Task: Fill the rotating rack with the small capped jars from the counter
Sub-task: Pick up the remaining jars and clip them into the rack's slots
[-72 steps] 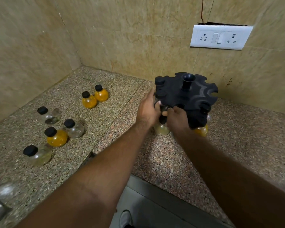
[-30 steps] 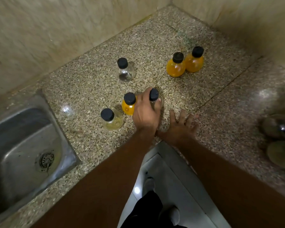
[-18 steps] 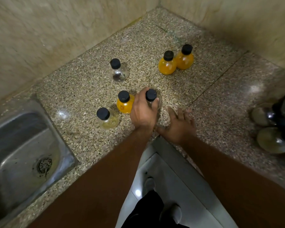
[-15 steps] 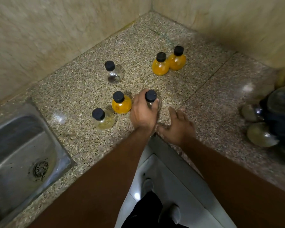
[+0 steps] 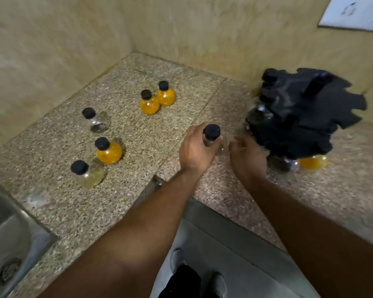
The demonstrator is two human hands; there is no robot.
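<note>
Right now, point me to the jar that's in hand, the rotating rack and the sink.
held jar [image 5: 211,131]: head view, on its black cap.
rotating rack [image 5: 299,108]: head view, on the black top plate.
sink [image 5: 9,233]: head view, on the bare steel basin wall.

Beige tiled walls [image 5: 181,29] meet in a corner. Speckled granite counter [image 5: 58,207], seam between slabs. Steel sink [image 5: 7,244] bottom left. White switch plate [image 5: 353,14] top right, blurred. Grey floor [image 5: 241,261] below.
</note>
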